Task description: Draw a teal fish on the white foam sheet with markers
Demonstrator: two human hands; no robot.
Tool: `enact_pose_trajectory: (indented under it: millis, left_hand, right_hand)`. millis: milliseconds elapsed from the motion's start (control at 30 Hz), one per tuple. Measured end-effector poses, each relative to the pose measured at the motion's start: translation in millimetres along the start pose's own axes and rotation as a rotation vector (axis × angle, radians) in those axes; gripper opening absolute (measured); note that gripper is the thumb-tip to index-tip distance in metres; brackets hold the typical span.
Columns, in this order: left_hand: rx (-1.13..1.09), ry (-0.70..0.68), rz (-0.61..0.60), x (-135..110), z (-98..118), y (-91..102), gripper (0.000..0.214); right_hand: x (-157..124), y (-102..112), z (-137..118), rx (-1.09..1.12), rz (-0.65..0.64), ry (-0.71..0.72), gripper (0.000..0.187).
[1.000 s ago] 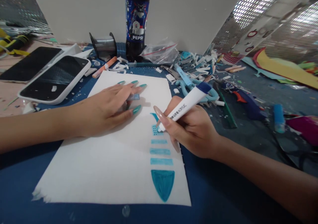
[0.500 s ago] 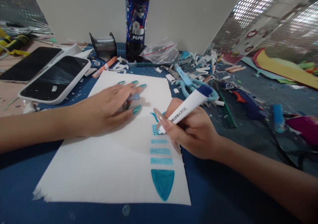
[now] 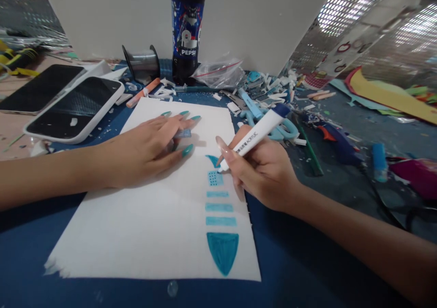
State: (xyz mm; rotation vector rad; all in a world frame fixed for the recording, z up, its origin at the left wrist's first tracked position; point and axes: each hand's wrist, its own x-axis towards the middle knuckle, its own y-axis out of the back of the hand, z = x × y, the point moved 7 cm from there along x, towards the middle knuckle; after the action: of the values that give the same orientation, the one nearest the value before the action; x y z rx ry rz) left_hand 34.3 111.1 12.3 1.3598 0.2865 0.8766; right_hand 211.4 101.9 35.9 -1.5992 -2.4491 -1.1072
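My right hand [image 3: 264,169] grips a white acrylic marker [image 3: 257,137] with a dark blue end. Its tip is at the upper right of a small light-blue square [image 3: 215,178] with dark dots, drawn on a white sheet of paper [image 3: 143,235]. Above the square is a curved teal shape [image 3: 213,160]; below it are light-blue bars [image 3: 220,207] and a dark teal pointed shape [image 3: 223,251]. My left hand [image 3: 150,151] lies on the sheet, fingers stretched forward and thumb apart. By its index finger shows a small grey-blue piece [image 3: 185,133]; whether it is held I cannot tell.
Behind the paper stand a Pepsi bottle [image 3: 186,34] and a spool [image 3: 141,64]. Two phones [image 3: 78,110] lie at the left. Light-blue scissors [image 3: 285,129], white scraps [image 3: 273,94] and a blue tool with a cord [image 3: 344,148] are on the right.
The marker tip and my right hand have shifted slightly up, from the square's lower right side to its upper right. More dark dots show in the square. My left hand stays put.
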Motion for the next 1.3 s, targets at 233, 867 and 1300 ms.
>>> enact_pose_trajectory:
  millis: [233, 867, 1300]
  left_hand:
    - [0.024, -0.01, 0.015, 0.6, -1.8, -1.3, 0.058]
    - [-0.003, 0.022, 0.012, -1.9, -5.7, -2.3, 0.055]
    - [-0.005, 0.038, 0.002, -1.5, -5.0, -0.8, 0.057]
  right_hand:
    - [-0.2, -2.4, 3.4, -0.01, -0.018, -0.043, 0.036]
    - [-1.5, -3.6, -1.7, 0.035, -0.023, 0.037, 0.025]
    - [-1.5, -3.6, -3.4, -0.001, -0.03, 0.052, 0.026]
